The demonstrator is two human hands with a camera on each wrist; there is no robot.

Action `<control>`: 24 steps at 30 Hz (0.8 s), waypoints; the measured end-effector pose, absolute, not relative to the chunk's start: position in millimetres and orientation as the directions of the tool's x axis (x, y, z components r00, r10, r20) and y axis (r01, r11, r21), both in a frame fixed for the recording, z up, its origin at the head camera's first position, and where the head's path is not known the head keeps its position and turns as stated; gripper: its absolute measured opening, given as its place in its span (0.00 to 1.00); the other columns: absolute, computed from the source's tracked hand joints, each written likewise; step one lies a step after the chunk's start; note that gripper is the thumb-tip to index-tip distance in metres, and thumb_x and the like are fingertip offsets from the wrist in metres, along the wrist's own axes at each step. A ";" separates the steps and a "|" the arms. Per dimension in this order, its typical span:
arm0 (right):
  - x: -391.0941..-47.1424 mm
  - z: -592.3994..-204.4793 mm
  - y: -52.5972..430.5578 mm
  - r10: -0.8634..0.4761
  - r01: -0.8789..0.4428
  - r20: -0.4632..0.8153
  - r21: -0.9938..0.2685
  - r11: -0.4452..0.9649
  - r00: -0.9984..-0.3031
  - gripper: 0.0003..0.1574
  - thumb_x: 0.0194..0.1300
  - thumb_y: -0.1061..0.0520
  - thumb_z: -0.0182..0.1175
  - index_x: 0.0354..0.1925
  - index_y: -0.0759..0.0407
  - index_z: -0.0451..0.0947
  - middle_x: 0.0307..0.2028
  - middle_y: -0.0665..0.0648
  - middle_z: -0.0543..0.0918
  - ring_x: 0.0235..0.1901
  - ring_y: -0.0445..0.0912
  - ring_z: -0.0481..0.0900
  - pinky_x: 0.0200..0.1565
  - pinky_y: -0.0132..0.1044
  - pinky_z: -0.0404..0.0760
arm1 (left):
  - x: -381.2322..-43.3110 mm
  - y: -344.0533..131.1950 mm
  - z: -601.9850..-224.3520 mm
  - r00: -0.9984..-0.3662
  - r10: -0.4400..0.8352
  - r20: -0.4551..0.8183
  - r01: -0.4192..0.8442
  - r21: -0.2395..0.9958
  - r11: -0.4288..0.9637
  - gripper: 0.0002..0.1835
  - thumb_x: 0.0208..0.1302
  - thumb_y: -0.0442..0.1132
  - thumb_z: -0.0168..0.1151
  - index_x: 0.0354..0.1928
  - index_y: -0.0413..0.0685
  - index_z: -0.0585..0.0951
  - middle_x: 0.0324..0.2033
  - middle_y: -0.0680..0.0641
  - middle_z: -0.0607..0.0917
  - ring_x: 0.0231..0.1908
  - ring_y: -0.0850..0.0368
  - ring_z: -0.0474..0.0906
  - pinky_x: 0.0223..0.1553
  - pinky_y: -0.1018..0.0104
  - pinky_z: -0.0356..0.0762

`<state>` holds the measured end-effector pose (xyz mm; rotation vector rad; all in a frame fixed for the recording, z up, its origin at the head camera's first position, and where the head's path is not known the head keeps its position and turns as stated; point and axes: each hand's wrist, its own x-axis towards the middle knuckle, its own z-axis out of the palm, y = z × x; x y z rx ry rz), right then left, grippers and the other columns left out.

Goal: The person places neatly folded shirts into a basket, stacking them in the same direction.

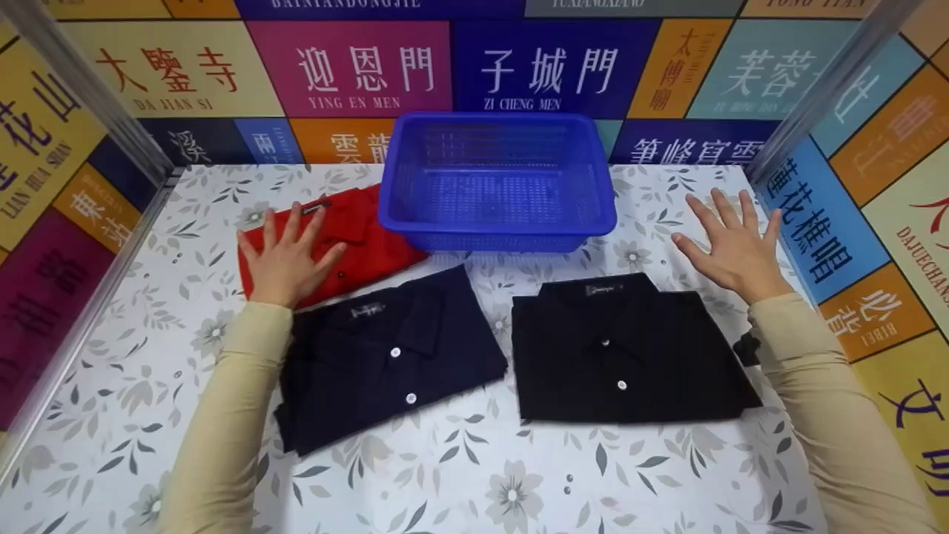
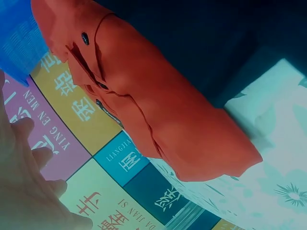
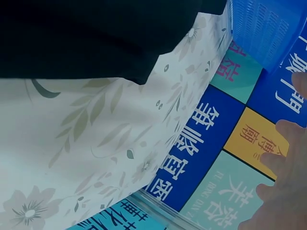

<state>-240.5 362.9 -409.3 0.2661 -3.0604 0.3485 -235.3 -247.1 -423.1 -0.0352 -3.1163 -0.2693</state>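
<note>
head view: the left hand [image 1: 285,259], fingers wide and empty, hovers over the red shirt [image 1: 371,252], far left; the right hand [image 1: 738,252], equally splayed, is far right, beyond the black shirt [image 1: 645,356]. both shirts should handle light, soft, floppy; scoop under both sides. left wrist view: red shirt apart from fingers. right wrist view: black shirt well apart.
</note>
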 end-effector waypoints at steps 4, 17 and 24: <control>-240.4 -407.7 363.4 -0.160 -0.170 0.064 -0.223 0.960 -0.985 0.46 0.70 0.28 0.36 0.77 0.45 0.43 0.74 0.64 0.42 0.71 0.63 0.25 0.56 0.65 0.13 | -234.6 -247.6 -423.3 -1.000 0.017 0.006 0.018 0.177 0.984 0.42 0.66 0.72 0.35 0.76 0.61 0.50 0.75 0.42 0.45 0.70 0.34 0.25 0.57 0.27 0.18; -225.8 -419.1 365.3 -0.197 -0.191 -0.004 -0.235 0.953 -0.980 0.46 0.70 0.29 0.37 0.77 0.45 0.41 0.75 0.64 0.37 0.70 0.63 0.23 0.56 0.66 0.13 | -234.4 -247.7 -419.5 -0.999 0.015 -0.050 0.004 0.212 0.977 0.47 0.61 0.77 0.28 0.77 0.62 0.44 0.75 0.44 0.39 0.70 0.37 0.19 0.55 0.30 0.11; -216.2 -419.9 370.2 -0.210 -0.200 -0.015 -0.248 0.948 -0.978 0.46 0.70 0.30 0.40 0.77 0.43 0.38 0.75 0.63 0.35 0.70 0.64 0.23 0.57 0.68 0.15 | -228.9 -244.5 -426.7 -0.998 0.014 -0.069 -0.001 0.212 0.977 0.47 0.61 0.78 0.28 0.77 0.63 0.42 0.75 0.44 0.39 0.70 0.36 0.22 0.57 0.27 0.17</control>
